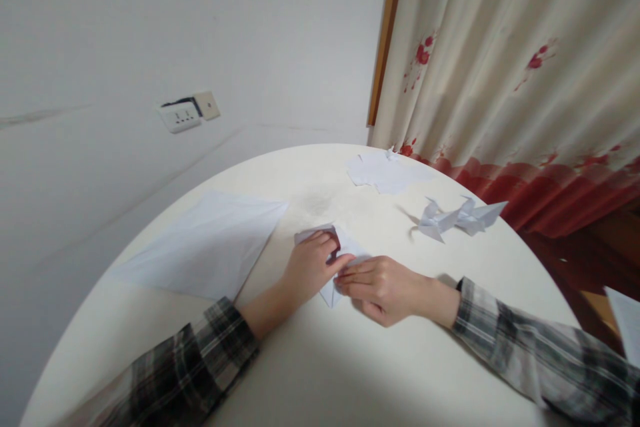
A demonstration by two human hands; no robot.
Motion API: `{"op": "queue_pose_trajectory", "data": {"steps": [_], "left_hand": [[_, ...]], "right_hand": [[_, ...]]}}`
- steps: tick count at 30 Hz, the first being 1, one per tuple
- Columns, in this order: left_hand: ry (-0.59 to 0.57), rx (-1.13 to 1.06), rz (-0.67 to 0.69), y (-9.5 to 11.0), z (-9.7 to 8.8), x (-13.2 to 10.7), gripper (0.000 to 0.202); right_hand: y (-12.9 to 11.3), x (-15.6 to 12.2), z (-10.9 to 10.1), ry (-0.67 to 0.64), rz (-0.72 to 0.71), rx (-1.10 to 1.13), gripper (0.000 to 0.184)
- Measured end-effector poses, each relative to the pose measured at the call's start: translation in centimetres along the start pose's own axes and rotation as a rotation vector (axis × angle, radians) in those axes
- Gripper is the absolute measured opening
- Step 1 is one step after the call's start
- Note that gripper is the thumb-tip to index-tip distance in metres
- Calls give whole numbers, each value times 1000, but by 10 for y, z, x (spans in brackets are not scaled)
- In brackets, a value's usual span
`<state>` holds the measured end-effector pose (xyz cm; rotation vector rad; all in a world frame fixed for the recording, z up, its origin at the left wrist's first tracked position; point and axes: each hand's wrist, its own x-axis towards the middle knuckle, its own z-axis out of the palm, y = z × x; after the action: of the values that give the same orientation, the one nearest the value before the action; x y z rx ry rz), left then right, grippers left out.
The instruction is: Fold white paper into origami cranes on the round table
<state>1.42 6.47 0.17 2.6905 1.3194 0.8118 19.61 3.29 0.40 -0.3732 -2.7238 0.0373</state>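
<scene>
A partly folded sheet of white paper (329, 294) lies on the table in front of me, with much of it covered by my hands. My left hand (313, 263) rests over its left side, fingers bent onto the paper and thumb reaching toward the right hand. From the right, my right hand (383, 288) grips the paper's near right part, its fingertips close together against the left thumb. A folded flap shows beyond the left fingers, and a pointed end sticks out below the hands.
The round white table (310, 373) stands by a wall with a socket (181, 117). A large white sheet (205, 243) lies at left. Two folded paper cranes (435, 221) stand at right. Paper pieces (383, 172) lie at the far edge, near a curtain (500, 67).
</scene>
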Motion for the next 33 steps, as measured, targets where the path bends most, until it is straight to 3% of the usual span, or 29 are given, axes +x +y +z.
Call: {"op": "queue_pose_trajectory", "data": {"steps": [14,27,33], "left_hand": [[17,-183,-130,4,5,4,12],[-120,-306,-195,0,3,6,18],[-184,-387,-262,-1,4,5,10]], "right_hand": [[0,-1,1,2,7,1,24],[0,-1,1,3,9,-5,27],[0,-1,1,-2,8,-5,25]]}}
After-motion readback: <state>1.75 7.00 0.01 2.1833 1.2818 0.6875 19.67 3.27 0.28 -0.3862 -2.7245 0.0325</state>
